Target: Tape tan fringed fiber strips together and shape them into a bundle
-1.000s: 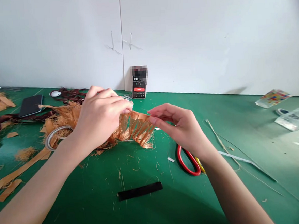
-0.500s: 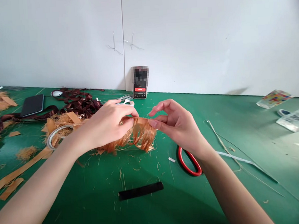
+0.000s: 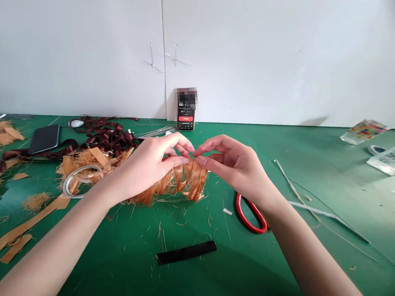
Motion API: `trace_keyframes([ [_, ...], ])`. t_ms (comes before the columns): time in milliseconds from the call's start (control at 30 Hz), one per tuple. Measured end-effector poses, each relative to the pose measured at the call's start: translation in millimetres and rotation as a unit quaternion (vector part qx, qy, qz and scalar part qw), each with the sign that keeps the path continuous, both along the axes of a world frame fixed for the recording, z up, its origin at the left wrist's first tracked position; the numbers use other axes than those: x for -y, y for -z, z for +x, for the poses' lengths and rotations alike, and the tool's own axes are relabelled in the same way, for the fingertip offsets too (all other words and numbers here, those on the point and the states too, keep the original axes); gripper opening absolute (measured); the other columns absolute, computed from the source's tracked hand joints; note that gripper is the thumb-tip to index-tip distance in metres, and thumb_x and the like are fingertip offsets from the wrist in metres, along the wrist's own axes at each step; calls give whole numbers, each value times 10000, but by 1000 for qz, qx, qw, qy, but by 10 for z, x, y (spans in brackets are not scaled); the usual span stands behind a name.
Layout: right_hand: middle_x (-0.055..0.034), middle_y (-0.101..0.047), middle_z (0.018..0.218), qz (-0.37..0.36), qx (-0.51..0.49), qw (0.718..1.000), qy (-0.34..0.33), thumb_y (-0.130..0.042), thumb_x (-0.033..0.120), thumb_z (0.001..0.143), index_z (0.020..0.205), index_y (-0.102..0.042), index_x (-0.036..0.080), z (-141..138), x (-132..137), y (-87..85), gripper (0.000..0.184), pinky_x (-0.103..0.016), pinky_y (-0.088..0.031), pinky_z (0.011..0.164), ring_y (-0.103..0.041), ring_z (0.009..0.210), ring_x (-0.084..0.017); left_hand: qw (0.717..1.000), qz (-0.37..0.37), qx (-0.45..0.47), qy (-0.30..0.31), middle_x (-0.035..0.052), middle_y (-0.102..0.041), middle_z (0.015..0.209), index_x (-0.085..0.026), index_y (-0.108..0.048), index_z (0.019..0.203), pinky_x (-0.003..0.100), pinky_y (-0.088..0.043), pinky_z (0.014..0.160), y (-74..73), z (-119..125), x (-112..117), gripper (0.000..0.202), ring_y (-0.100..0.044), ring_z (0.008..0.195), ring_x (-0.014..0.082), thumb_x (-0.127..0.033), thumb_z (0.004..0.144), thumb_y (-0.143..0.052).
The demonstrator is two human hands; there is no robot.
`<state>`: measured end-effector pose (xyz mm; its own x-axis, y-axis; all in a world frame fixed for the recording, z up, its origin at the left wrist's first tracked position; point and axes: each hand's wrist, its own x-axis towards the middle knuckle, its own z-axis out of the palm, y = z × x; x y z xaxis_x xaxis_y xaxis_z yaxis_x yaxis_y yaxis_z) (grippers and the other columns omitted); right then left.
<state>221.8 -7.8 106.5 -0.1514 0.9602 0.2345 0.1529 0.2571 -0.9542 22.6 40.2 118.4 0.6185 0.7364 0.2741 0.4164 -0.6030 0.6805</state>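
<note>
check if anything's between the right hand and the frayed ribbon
Nothing visible stands in the way: the fingertips of the right hand are right at the top edge of the frayed ribbon, with no other object between them.

A frayed fibre strip [image 3: 189, 182] is held above the tabletop [image 3: 101, 281], between the left hand [image 3: 148, 167] and the right hand [image 3: 234, 165]. A tape roll [image 3: 81, 181] is lying to its left, scissors [image 3: 251, 212] to its right and a flat bar [image 3: 186, 252] before it. A phone [image 3: 186, 118] is propped behind it, against the wall [image 3: 261, 53].
</note>
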Motion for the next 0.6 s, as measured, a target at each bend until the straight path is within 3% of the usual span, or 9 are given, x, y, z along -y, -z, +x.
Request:
trace_keyframes([
  [200, -8, -706, 802, -19, -6, 999, 31, -696, 254, 784, 920, -619, 185, -28, 56, -67, 171, -268, -566, 692, -688, 750, -132, 999, 10, -43, 12, 15, -682, 1054, -275, -543, 1172, 246, -542, 730, -28, -16, 57, 266, -661, 949, 165, -351, 917, -527],
  [367, -12, -721, 800, -43, -24, 999, 22, -699, 229, 777, 925, -596, 189, -28, 79, -135, 185, -256, -568, 656, -697, 738, -133, 996, -6, -63, 61, 46, -655, 1135, -286, -416, 1323, 242, -537, 687, -43, -62, 58, 513, -657, 972, 193, -222, 841, -578],
  [500, -5, -703, 810, -25, -19, 999, 42, -714, 199, 751, 903, -581, 194, -40, 76, -146, 202, -254, -576, 642, -684, 711, -123, 994, -39, -35, 93, 27, -668, 1023, -286, -365, 1364, 228, -532, 705, -29, -66, 59, 583, -666, 905, 161, -152, 827, -546],
  [600, 0, -688, 824, -13, -14, 998, 53, -718, 184, 740, 881, -581, 193, -58, 72, -123, 196, -238, -576, 631, -679, 720, -117, 995, -29, -56, 79, -6, -656, 943, -294, -332, 1388, 199, -510, 611, -10, -32, 88, 627, -649, 707, 113, -148, 820, -551],
])
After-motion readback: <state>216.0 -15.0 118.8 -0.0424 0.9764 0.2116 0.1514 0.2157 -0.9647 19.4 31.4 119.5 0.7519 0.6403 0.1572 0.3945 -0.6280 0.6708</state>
